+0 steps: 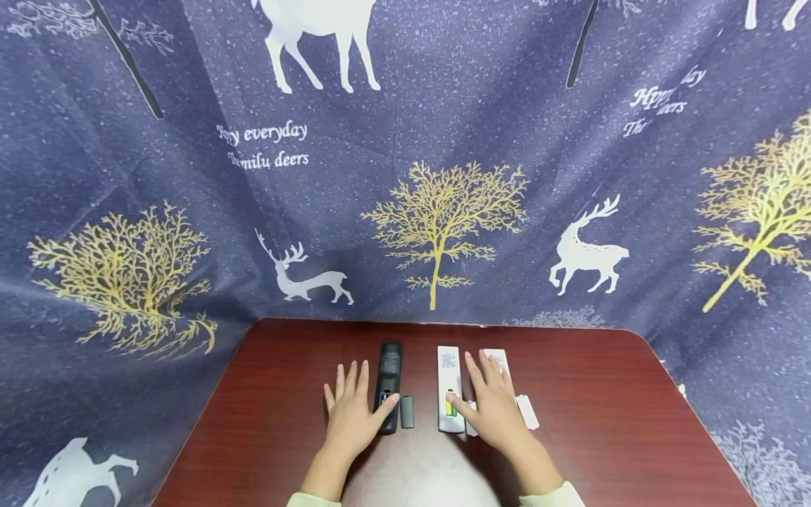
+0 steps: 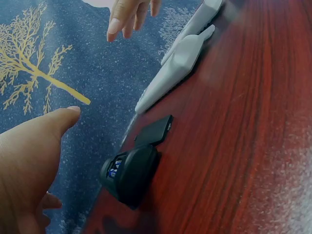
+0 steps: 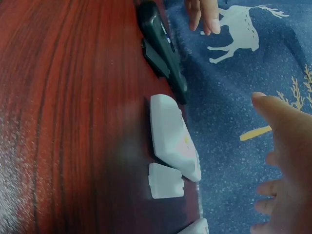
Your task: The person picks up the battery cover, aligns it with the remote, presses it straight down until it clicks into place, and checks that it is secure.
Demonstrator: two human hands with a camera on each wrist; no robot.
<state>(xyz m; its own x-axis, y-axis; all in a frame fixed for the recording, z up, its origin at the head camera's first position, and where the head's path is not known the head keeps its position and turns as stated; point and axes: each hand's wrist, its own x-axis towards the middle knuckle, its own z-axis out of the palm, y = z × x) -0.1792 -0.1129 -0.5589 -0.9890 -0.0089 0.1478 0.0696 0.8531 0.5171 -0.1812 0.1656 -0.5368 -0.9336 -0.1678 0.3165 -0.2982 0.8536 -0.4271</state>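
The black remote control [image 1: 391, 358] is lying front to back on the bench [image 1: 285, 394]. The left hand [image 1: 351, 419], the nearer one, is hovering at its left; the right hand [image 1: 496, 414] is hovering farther off, at its right. Both are holding nothing, fingers wide apart.

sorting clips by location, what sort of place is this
Probably an indoor tabletop workspace, perhaps curtained off for recording: a reddish-brown wood-grain table, a deer-and-tree printed fabric hanging behind it, and a black remote control lying open beside its battery cover.
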